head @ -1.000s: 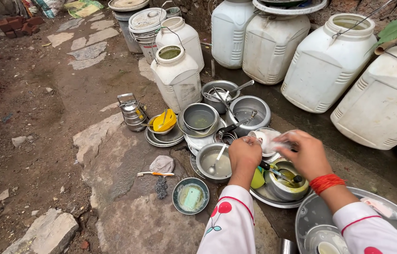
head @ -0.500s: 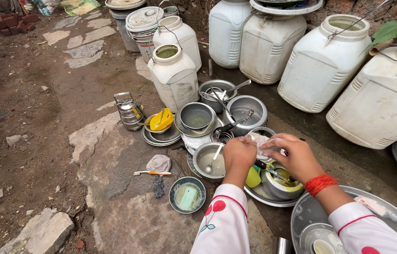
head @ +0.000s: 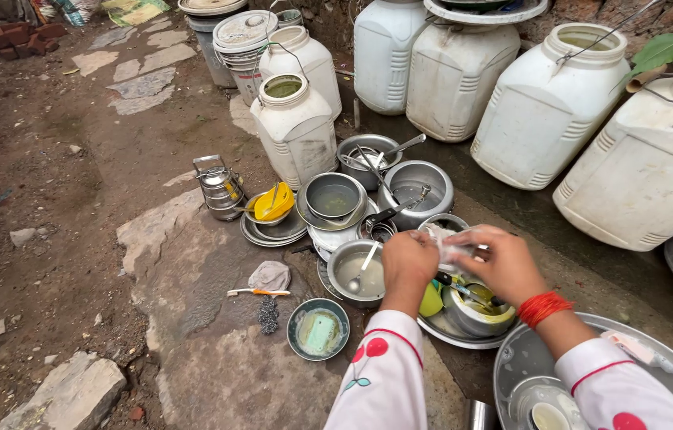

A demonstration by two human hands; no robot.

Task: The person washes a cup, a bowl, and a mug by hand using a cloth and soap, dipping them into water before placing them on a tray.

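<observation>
White, half-hidden object (head: 446,243), hard to identify, gripped between closed left hand (head: 410,261) and right hand (head: 502,265).

Clear plastic bag (head: 446,244): thin, see-through, whitish where crumpled. Bunched and creased, held in the air between the left hand (head: 408,261) and the right hand (head: 498,263), both of which pinch it with their fingertips. It hangs above a pile of steel bowls, just over a bowl with a dark-handled tool in it.

hands (head: 410,263) perhaps gripping plastic wrapper (head: 446,244), dishes (head: 336,197)
</observation>
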